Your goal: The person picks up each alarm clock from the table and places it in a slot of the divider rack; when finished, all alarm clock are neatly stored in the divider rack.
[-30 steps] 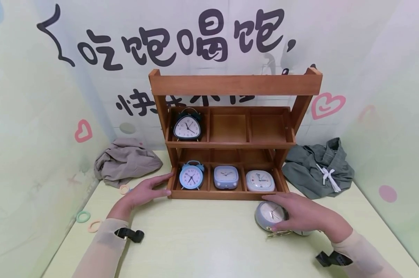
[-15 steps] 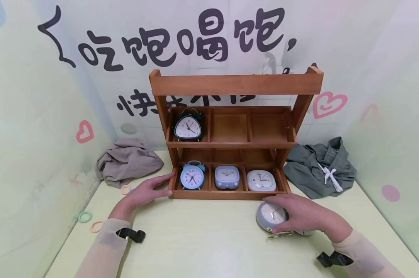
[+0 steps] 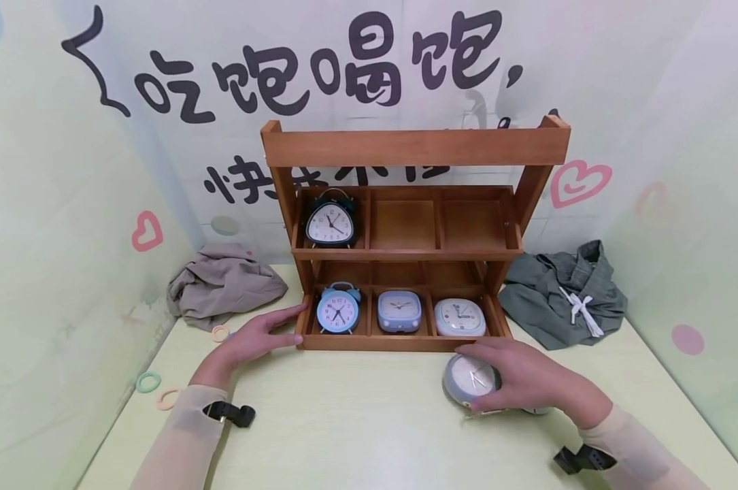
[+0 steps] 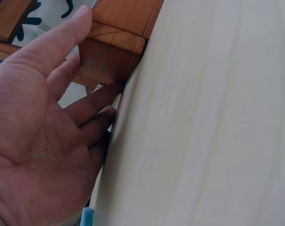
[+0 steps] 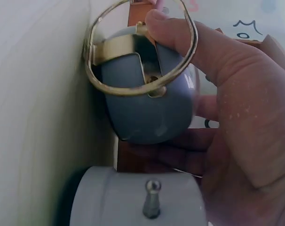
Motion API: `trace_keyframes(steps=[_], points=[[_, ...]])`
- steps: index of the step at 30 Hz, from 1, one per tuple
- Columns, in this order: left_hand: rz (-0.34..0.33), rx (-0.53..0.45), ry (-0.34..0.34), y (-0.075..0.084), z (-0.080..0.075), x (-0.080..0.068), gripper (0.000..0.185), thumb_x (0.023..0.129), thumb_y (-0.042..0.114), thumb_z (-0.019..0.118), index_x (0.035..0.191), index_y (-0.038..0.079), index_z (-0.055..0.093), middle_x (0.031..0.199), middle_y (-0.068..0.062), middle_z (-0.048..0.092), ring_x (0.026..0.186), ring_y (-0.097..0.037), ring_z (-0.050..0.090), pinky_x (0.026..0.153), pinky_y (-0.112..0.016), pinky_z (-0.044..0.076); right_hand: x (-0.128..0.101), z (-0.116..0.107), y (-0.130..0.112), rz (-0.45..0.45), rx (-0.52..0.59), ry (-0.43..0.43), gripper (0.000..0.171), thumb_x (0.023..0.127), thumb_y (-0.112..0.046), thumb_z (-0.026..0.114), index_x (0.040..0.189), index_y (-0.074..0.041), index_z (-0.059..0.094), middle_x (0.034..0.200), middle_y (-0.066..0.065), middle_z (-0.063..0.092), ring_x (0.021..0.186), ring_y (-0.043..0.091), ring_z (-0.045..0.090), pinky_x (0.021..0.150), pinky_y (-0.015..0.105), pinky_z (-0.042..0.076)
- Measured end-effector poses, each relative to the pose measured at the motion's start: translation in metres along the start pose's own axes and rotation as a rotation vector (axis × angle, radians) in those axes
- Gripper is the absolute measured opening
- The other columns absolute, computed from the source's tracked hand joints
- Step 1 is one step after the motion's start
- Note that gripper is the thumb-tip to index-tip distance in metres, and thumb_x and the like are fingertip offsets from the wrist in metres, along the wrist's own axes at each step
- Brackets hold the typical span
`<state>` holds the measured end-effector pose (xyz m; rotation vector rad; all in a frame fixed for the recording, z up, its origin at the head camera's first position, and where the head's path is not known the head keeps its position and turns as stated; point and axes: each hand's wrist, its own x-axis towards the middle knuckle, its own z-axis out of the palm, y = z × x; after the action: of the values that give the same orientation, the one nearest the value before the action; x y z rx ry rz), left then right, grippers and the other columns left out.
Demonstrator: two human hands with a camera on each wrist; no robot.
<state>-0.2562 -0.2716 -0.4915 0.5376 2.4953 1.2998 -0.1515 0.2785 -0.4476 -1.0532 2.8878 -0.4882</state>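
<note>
My right hand (image 3: 530,374) grips a round grey-blue alarm clock (image 3: 468,381) in front of the shelf's right end, its white dial facing up. In the right wrist view, the thumb lies on the clock's body near a gold ring (image 5: 147,89), and the fingers curl around the far side. Beside it, a second grey item with a small metal knob (image 5: 152,197) is mostly hidden under the hand in the head view. My left hand (image 3: 255,340) touches the left end of the two-tier wooden shelf (image 3: 393,345), fingers extended along its side panel.
The lower tier holds a blue twin-bell clock (image 3: 338,312), a blue square clock (image 3: 399,312) and a white clock (image 3: 460,318). A black clock (image 3: 330,224) stands in the upper left compartment. Cloths (image 3: 224,286) flank the shelf; small rings (image 3: 148,382) lie left.
My right hand and the round alarm clock have shifted slightly left along the table. My left hand stays at the shelf's left end.
</note>
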Motion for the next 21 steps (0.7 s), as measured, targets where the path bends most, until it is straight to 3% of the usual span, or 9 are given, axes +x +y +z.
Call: trace_keyframes(steps=[4,11,18,21], points=[[0.000,0.001,0.002,0.001,0.000,0.000,0.076,0.101,0.048,0.083,0.169,0.033,0.051,0.177,0.000,0.041,0.167,-0.034,0.029,0.134,-0.063,0.022,0.004,-0.002,-0.005,-0.045,-0.027,0.087,0.091,0.080,-0.071,0.093,0.149,-0.017,0.070,0.133,-0.003,0.071,0.113,0.016,0.067,0.087,0.039,0.062],[-0.008,0.005,0.004,0.001,-0.002,-0.001,0.077,0.101,0.049,0.083,0.169,0.033,0.051,0.177,-0.002,0.041,0.166,-0.035,0.029,0.134,-0.063,0.022,0.019,-0.021,-0.012,-0.193,-0.103,0.328,0.091,0.075,-0.061,0.101,0.146,-0.014,0.070,0.129,-0.002,0.071,0.108,0.016,0.068,0.080,0.039,0.062],[-0.007,-0.010,0.001,0.003,-0.002,-0.003,0.078,0.101,0.049,0.083,0.169,0.033,0.051,0.177,-0.003,0.041,0.166,-0.036,0.029,0.134,-0.064,0.023,0.047,-0.063,-0.022,-0.231,-0.151,0.410,0.094,0.079,-0.065,0.097,0.151,-0.012,0.067,0.135,0.007,0.070,0.113,0.024,0.068,0.080,0.045,0.065],[-0.005,-0.018,0.000,0.003,-0.001,-0.003,0.078,0.100,0.049,0.083,0.169,0.033,0.051,0.177,-0.003,0.041,0.166,-0.035,0.029,0.134,-0.063,0.023,0.062,-0.083,-0.029,-0.229,-0.149,0.447,0.098,0.076,-0.061,0.100,0.152,-0.010,0.066,0.136,0.011,0.069,0.116,0.028,0.067,0.081,0.048,0.065]])
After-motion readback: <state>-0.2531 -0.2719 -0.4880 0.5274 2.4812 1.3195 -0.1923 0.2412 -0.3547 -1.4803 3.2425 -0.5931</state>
